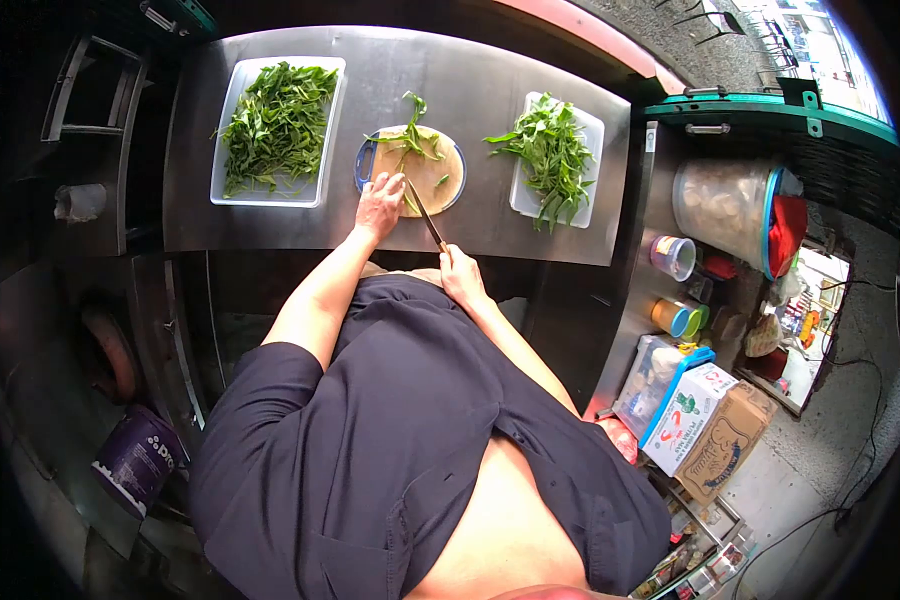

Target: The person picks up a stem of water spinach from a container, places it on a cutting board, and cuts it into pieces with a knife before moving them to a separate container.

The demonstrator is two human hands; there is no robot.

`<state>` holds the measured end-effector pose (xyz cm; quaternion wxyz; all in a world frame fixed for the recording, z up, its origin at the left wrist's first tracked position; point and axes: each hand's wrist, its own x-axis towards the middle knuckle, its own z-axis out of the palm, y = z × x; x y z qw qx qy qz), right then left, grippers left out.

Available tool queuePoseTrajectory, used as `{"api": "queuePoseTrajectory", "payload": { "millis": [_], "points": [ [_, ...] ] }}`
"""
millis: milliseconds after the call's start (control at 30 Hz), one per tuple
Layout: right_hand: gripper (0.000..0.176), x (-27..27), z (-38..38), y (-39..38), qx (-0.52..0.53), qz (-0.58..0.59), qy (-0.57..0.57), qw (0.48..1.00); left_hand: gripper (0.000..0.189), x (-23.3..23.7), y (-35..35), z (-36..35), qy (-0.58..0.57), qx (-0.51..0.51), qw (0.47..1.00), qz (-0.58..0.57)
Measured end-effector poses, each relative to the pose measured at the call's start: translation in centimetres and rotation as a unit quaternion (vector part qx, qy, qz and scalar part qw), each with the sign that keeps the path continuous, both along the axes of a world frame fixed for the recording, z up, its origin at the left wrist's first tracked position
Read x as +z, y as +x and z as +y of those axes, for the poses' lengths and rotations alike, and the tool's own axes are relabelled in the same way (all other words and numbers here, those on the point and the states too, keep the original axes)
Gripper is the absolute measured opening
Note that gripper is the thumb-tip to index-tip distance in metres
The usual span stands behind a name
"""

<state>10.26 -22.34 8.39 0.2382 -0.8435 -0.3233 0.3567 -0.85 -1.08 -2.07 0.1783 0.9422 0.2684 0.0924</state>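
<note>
My left hand (380, 203) is closed on the stems of some leafy greens (417, 142) at the near left of a round cutting board (448, 165) with a blue rim. The leaves spread toward the board's far edge. In my right hand (460, 275) is a knife (428, 218), gripped by its handle at the near edge of the steel table. Its blade points away from me, the tip close beside my left fingers and the stems. A small cut piece of green (442, 181) lies on the board's right half.
On the steel table (270, 232), a white tray (337, 120) heaped with greens stands left of the board, and another tray (593, 150) with greens stands right. A side counter at right bears a large lidded tub (715, 205), jars and boxes. A purple bucket (140, 455) stands low at left.
</note>
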Motion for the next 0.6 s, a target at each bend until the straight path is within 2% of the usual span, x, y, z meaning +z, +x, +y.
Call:
{"api": "queuePoseTrajectory", "payload": {
  "millis": [300, 600],
  "points": [
    [0.027, 0.2, 1.9, -0.5, -0.005, -0.007, -0.028, 1.000, 0.050, 0.4, -0.8, 0.5, 0.039, -0.039, 0.997, 0.052],
    [0.027, -0.1, 2.8, -0.9, -0.005, -0.028, -0.027, 0.999, 0.061, 0.6, -1.0, 0.8, 0.016, -0.050, 0.994, 0.097]
  ]
}}
